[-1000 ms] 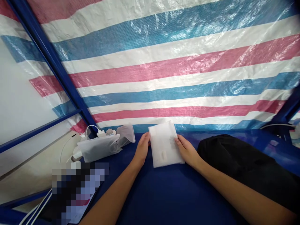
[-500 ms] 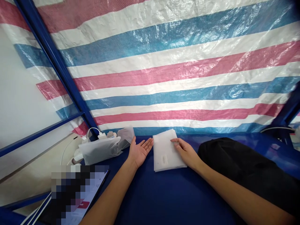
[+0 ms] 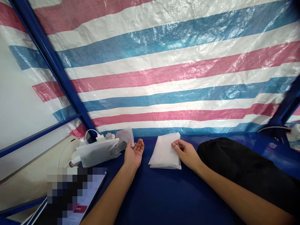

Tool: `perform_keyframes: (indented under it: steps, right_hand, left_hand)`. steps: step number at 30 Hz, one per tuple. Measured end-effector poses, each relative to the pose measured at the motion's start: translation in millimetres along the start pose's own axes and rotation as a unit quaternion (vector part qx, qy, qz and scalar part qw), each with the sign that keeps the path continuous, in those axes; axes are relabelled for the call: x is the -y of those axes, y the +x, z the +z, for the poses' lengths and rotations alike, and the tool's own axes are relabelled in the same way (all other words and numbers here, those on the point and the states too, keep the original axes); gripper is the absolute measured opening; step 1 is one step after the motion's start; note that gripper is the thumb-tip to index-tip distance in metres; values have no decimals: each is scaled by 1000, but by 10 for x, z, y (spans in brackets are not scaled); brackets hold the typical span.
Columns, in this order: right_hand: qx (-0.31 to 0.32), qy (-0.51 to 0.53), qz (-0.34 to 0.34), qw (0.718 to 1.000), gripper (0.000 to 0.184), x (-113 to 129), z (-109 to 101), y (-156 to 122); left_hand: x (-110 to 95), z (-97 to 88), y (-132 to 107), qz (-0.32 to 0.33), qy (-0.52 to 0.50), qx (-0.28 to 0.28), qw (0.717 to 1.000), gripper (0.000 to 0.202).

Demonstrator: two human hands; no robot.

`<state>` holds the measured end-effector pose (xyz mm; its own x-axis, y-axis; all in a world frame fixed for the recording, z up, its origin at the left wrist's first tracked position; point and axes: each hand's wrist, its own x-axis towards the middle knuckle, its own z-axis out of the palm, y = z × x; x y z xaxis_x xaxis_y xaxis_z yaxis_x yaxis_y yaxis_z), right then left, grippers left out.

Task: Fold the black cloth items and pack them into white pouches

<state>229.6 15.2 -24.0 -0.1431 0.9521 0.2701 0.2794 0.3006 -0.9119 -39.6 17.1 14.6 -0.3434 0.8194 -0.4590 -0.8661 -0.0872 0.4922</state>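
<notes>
A stack of white, translucent folded sheets or bags (image 3: 164, 153) rests on the blue surface in front of me, its layers showing at the near edge. My right hand (image 3: 185, 154) has its thumb and fingers pinched on the stack's right edge. To the left of the stack, my left hand (image 3: 134, 154) is palm up with its fingers apart and slightly curled, holding nothing. Its thumb comes up against a frosted plastic bag (image 3: 125, 137) in my view; whether they touch I cannot tell.
White chargers (image 3: 100, 137) and cables sit behind a frosted pouch (image 3: 98, 153) at the left. A tablet-like screen (image 3: 93, 190), partly blurred out, lies nearer. Black cloth (image 3: 234, 165) covers the right side. A striped plastic sheet (image 3: 164, 72) hangs behind, between blue metal posts (image 3: 53, 68).
My left hand has drawn left, away from the stack, and its fingers have curled a little. The stack has shifted and turned slightly, with my right hand still at its right edge.
</notes>
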Motion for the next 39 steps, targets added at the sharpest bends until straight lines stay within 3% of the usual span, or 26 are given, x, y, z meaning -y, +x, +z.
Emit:
perform_keyframes:
  steps: [4, 8, 13, 15, 19, 23, 27, 30, 34, 39]
  right_hand:
    - [7, 44, 25, 999, 43, -63, 2, 45]
    - [91, 39, 3, 995, 40, 6, 34, -34]
    - [252, -37, -81, 963, 32, 229, 56, -225]
    - [275, -68, -117, 952, 35, 294, 61, -257]
    - [215, -115, -126, 961, 36, 322, 55, -242]
    - [124, -116, -166, 971, 34, 274, 32, -204]
    - [47, -135, -222, 965, 30, 205, 14, -139]
    - [4, -155, -263, 952, 27, 168, 14, -109]
    - [16, -162, -314, 936, 23, 185, 30, -136]
    - [70, -165, -387, 904, 39, 267, 34, -177]
  left_hand:
    - [-6, 2, 43, 38, 39, -5, 999, 23]
    - [-16, 3, 46, 64, 82, 8, 995, 28]
    - [-75, 21, -10, 130, 203, 118, 963, 23]
    - [-92, 31, -29, 147, 254, 175, 940, 27]
    - [-59, 38, -62, 130, 350, 244, 895, 40]
    - [26, 22, -59, 155, 403, 255, 865, 48]
    - [68, 11, -8, 177, 428, 260, 847, 58]
    - [89, 23, -20, 172, 423, 268, 849, 58]
    - [161, 42, -121, 134, 428, 309, 838, 56]
    - [243, 8, -199, 107, 496, 368, 779, 62]
